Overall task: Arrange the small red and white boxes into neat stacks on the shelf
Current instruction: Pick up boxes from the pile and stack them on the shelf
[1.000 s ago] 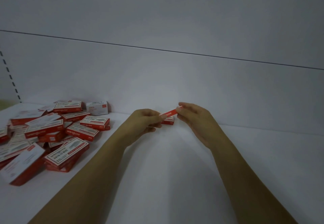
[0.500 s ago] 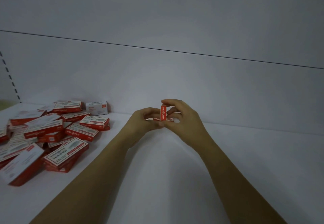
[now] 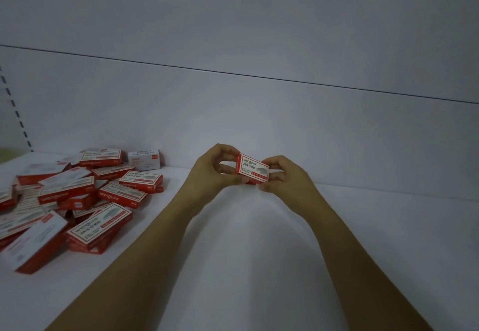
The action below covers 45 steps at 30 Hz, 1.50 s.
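A small red and white box (image 3: 253, 169) is held just above the white shelf (image 3: 246, 240), its printed face turned toward me. My left hand (image 3: 215, 171) pinches its left end and my right hand (image 3: 283, 175) pinches its right end. Under the held box, part of another red box (image 3: 251, 182) shows on the shelf, mostly hidden by my fingers. A loose heap of several red and white boxes (image 3: 77, 196) lies on the shelf to the left, tilted and overlapping.
One white box (image 3: 143, 160) stands at the back of the heap against the shelf's rear wall (image 3: 259, 113). A slotted upright (image 3: 15, 113) runs along the far left. Bare shelf stretches to the right of my hands.
The box between my hands has been turned from edge-on to show its printed face. Both hands stay near the back middle of the shelf.
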{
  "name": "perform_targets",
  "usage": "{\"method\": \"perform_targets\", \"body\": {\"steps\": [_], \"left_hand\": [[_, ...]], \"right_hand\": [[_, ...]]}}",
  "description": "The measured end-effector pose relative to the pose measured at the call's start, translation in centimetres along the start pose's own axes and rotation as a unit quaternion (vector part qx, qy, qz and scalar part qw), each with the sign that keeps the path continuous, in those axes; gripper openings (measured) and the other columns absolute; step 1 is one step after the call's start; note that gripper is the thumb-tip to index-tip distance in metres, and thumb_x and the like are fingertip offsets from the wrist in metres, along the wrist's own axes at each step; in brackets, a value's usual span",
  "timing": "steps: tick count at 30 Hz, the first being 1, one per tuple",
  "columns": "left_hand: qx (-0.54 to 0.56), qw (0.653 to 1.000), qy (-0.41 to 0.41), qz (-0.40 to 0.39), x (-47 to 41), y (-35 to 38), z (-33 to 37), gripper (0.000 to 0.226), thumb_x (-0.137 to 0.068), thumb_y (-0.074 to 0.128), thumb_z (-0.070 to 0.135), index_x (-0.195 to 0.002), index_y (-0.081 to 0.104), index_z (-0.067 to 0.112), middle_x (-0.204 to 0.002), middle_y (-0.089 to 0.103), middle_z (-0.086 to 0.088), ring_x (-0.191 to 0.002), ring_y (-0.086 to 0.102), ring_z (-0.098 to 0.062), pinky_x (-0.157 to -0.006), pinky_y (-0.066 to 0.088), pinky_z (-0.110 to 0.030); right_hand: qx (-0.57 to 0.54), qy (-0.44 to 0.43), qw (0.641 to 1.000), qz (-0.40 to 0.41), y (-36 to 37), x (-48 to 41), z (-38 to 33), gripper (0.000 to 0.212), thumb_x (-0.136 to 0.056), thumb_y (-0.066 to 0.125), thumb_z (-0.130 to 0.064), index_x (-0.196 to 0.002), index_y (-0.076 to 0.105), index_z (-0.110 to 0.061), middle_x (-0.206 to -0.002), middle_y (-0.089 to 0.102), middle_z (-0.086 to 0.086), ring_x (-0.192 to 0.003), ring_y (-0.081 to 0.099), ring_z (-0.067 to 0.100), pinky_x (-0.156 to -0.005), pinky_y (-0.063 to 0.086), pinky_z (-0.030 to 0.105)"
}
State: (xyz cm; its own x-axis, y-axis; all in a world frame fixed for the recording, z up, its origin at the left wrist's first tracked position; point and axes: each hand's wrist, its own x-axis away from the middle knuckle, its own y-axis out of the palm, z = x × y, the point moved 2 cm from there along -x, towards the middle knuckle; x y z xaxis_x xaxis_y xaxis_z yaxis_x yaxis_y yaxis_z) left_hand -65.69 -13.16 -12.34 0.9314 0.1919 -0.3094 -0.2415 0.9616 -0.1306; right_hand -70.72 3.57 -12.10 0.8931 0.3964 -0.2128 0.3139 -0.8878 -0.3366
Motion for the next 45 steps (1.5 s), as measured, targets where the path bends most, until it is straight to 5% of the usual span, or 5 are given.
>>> {"method": "perform_targets", "body": {"steps": [8,14,20,30,45], "left_hand": [[-0.026,0.999,0.027,0.014,0.1,-0.2,0.1,0.042,-0.07,0.077,-0.003,-0.103,0.055,0.012,-0.109,0.067,-0.003,-0.088,0.069,-0.019,-0.076,0.059,-0.031],[-0.129,0.985,0.102,0.052,0.4,0.3,0.0,0.035,-0.079,0.072,0.007,-0.096,0.047,0.024,-0.1,0.06,0.007,-0.09,0.064,-0.01,-0.075,0.054,-0.012],[-0.182,0.97,0.139,0.085,0.6,0.6,0.3,0.036,-0.081,0.069,0.007,-0.099,0.045,0.025,-0.1,0.057,0.008,-0.086,0.059,-0.006,-0.072,0.046,0.0],[-0.09,0.995,0.019,0.029,0.3,-0.3,-0.2,0.04,-0.079,0.072,0.01,-0.118,0.064,0.014,-0.098,0.069,0.003,-0.07,0.065,0.003,-0.075,0.052,-0.011],[-0.368,0.926,-0.084,0.019,-1.7,-0.1,-2.0,0.036,-0.088,0.062,0.014,-0.123,0.059,0.005,-0.117,0.062,-0.012,-0.106,0.058,-0.024,-0.087,0.043,-0.025]], "right_hand": [[0.04,-0.057,0.996,0.053,0.2,0.0,-0.6,0.038,-0.076,0.071,0.002,-0.097,0.053,-0.023,-0.101,0.065,-0.002,-0.087,0.067,0.007,-0.071,0.056,0.02],[0.181,-0.175,0.96,0.121,1.0,0.5,-1.3,0.036,-0.08,0.07,-0.002,-0.094,0.044,-0.023,-0.101,0.047,-0.007,-0.084,0.056,0.003,-0.068,0.044,-0.003],[0.201,-0.218,0.942,0.157,0.8,0.4,-1.3,0.029,-0.083,0.068,-0.005,-0.096,0.046,-0.018,-0.103,0.044,-0.005,-0.092,0.054,0.008,-0.077,0.048,0.007],[0.086,-0.059,0.994,0.043,-0.6,-0.2,0.2,0.049,-0.079,0.071,-0.005,-0.122,0.056,-0.023,-0.116,0.06,-0.001,-0.087,0.063,0.002,-0.076,0.05,0.011],[0.365,0.029,0.93,0.039,-2.9,-1.9,3.1,0.04,-0.081,0.069,-0.009,-0.119,0.062,-0.005,-0.117,0.064,0.011,-0.105,0.059,0.022,-0.088,0.04,0.02]]}}
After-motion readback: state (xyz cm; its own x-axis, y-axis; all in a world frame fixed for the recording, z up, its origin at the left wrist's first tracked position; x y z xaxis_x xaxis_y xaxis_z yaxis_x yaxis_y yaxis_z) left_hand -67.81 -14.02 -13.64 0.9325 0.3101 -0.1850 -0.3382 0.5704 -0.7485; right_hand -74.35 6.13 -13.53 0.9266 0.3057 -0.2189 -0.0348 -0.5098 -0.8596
